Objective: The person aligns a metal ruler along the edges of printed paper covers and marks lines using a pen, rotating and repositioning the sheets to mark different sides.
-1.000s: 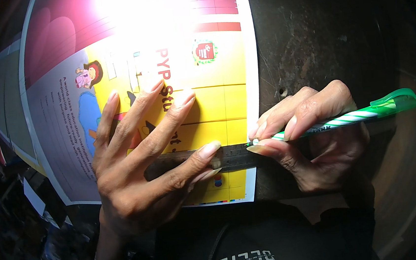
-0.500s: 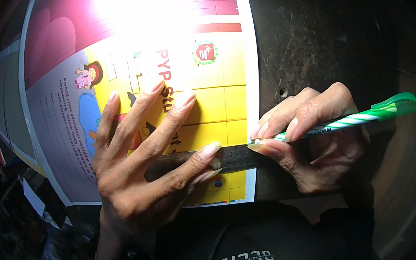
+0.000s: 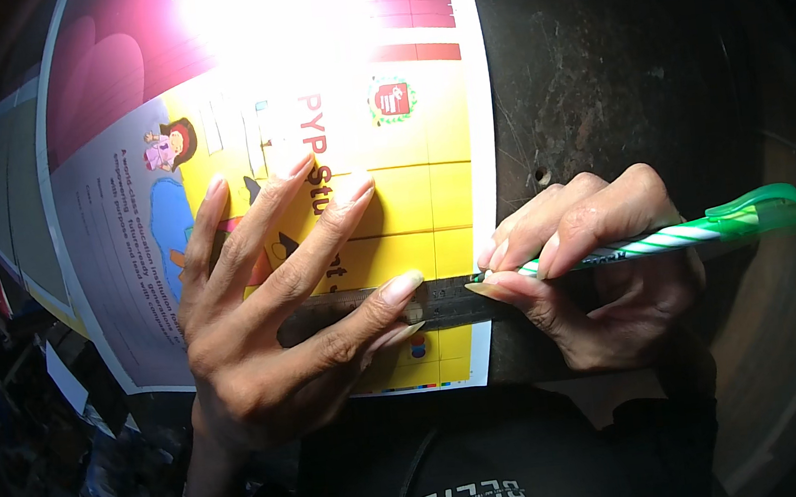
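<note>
A colourful printed poster sheet, yellow, magenta and pale blue, lies on a dark worn table. A dark ruler lies across its lower part. My left hand is spread flat with fingers apart, pressing down on the ruler and sheet. My right hand holds a green and white striped pen, its tip at the ruler's upper edge near the sheet's right border.
A strong glare washes out the sheet's top middle. More paper sheets lie under the poster at the left. Cluttered dark items sit at the lower left. My dark shirt fills the lower edge.
</note>
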Demonstrator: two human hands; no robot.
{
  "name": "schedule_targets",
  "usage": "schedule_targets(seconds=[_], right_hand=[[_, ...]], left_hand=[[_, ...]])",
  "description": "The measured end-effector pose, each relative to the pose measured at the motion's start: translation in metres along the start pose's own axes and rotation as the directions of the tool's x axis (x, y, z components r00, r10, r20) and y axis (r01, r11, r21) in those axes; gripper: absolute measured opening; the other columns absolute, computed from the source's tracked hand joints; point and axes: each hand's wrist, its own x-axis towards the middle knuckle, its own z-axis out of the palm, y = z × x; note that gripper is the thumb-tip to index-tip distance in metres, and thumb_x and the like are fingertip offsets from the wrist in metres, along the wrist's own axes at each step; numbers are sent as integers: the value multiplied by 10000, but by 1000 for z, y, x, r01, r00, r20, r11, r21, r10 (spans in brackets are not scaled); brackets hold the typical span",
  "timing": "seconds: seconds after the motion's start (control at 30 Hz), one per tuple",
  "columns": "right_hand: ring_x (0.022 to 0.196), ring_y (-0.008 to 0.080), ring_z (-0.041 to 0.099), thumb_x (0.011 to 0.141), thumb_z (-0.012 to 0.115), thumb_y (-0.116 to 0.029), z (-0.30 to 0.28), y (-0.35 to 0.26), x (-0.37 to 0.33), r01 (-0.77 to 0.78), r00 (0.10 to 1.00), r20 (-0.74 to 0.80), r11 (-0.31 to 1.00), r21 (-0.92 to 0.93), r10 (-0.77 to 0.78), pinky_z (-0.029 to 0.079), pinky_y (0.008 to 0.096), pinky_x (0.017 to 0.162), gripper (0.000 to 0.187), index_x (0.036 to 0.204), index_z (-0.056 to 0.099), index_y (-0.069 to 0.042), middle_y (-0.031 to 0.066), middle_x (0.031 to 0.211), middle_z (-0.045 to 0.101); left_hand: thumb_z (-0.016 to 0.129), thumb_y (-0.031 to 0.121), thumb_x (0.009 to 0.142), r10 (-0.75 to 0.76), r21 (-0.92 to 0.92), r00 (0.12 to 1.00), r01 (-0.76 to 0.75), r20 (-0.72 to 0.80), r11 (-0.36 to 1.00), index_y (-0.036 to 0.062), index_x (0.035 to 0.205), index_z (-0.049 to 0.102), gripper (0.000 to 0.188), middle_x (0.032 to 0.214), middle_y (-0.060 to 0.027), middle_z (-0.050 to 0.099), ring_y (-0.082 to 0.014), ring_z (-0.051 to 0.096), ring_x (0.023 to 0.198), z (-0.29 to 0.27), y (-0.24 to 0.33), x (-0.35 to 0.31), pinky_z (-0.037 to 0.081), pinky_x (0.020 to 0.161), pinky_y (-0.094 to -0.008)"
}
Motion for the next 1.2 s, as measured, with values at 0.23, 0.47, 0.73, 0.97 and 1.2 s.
schedule_targets(seconds=[0.23,0.47,0.73,0.97,1.2], right_hand=[[808,190,698,819,742,114,0,-9,2,-94,995,-24,993,-75,92,591,293,773,330,1008,500,-6,153,851,665],[802,189,696,822,750,98,-1,-7,0,-66,997,-33,993,-93,63,591,294,776,325,1004,502,-5,152,842,667],[735,209,716,823,774,51,2,3,3,143,989,41,982,-123,-139,588,291,673,286,960,532,-16,163,801,682],[1028,253,650,1031,464,-144,-65,-6,-8,85,996,-6,990,110,-85,537,377,858,177,1018,568,-1,211,1111,631],[1101,293,549,596,899,-153,-142,-52,-84,-232,945,-112,392,-890,307,453,389,899,570,1089,632,-50,77,1116,611]], left_hand=[[786,401,762,-16,13,1000,16,0,1000,365,1107,752,349,1314,-113,664,-399,539,1319,1,0,-4,299,1164,-560],[792,390,758,-11,-4,1000,11,-3,1000,363,1105,754,351,1317,-115,662,-397,530,1328,1,0,-2,294,1167,-560],[797,389,749,-6,-5,1000,6,3,1000,343,1077,766,333,1319,-127,659,-417,525,1327,0,-1,0,294,1162,-569],[786,359,809,-41,-147,998,47,43,988,309,1158,745,355,1382,-96,621,-353,519,1348,6,6,-15,260,1193,-499],[672,127,925,63,216,993,-40,-100,975,68,1183,714,268,1385,-155,600,-325,453,1396,-37,-90,33,357,1110,-496]])
